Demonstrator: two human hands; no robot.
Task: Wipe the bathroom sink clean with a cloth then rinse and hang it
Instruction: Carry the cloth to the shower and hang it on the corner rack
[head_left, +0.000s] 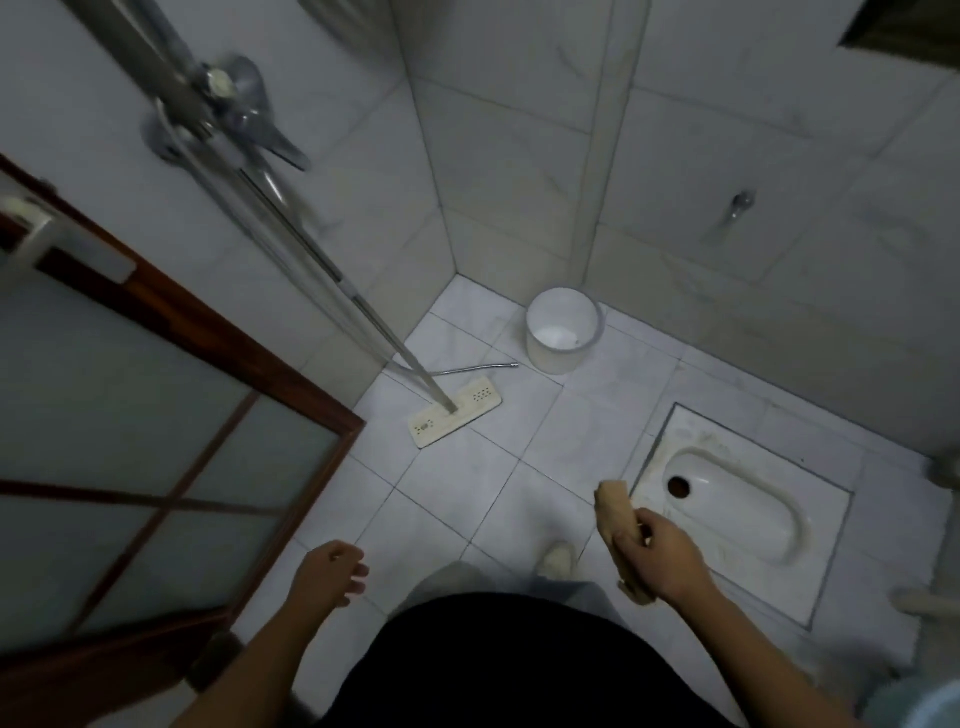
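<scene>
Cloth (613, 506): tan, bunched, 5 o'clock, gripped by right hand (660, 551), fingers curled round it. Left hand (327, 571): 7 o'clock, loosely curled, empty. Sink: not in view. Handling: probably best kept bunched, clear of the floor, until the sink is faced

From the person's standpoint, the door (156, 415) stands at nine o'clock and the shower mixer (228, 119) hangs on the wall at eleven. On the floor (467, 493) the mop head (455, 420) lies at twelve, the hose (478, 368) just behind it, the bucket (563, 338) in the corner at one. The squat toilet (737, 509) lies at three, the cloth (613, 512) in the right hand (660, 556) beside it.
</scene>
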